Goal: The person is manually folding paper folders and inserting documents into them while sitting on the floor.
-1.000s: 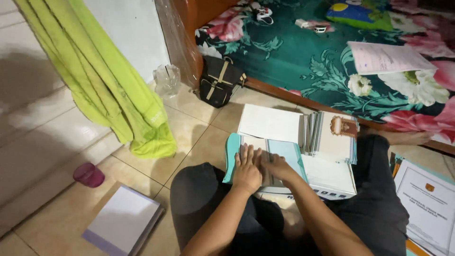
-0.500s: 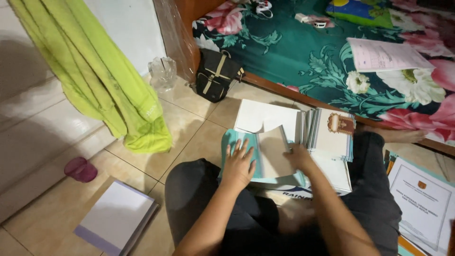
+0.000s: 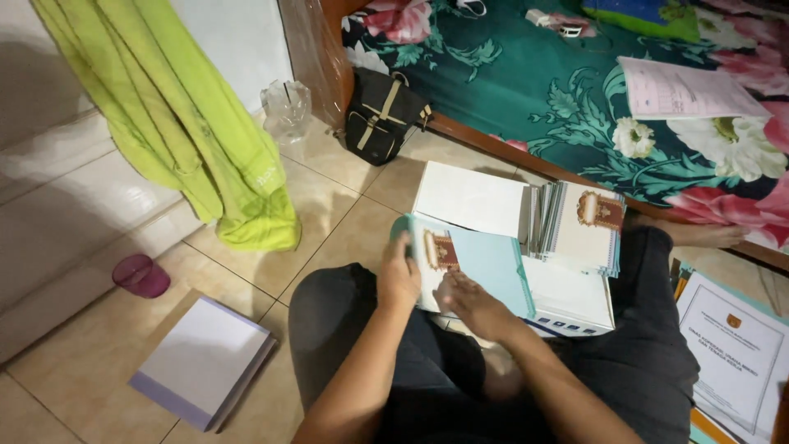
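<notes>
I sit on the tiled floor with a teal-covered booklet (image 3: 485, 259) in my lap; it has a brown emblem on a white panel. My left hand (image 3: 399, 275) grips its left edge, thumb on top. My right hand (image 3: 470, 300) lies flat on the lower part of the cover, fingers spread. Under it lies a white box (image 3: 571, 300). Just beyond stand a white sheet stack (image 3: 470, 197) and a fanned row of similar booklets (image 3: 579, 218).
A stack of white paper with a purple edge (image 3: 204, 362) lies at my left knee, a purple cup (image 3: 141, 275) beyond it. Green cloth (image 3: 205, 123) hangs left. A black bag (image 3: 382, 115) leans by the floral-sheeted bed (image 3: 575, 99). A printed document (image 3: 735, 349) lies right.
The teal booklet's cover has been shut over the open pages. My right hand moved from the page edge down onto the cover; my left hand stayed on the left edge.
</notes>
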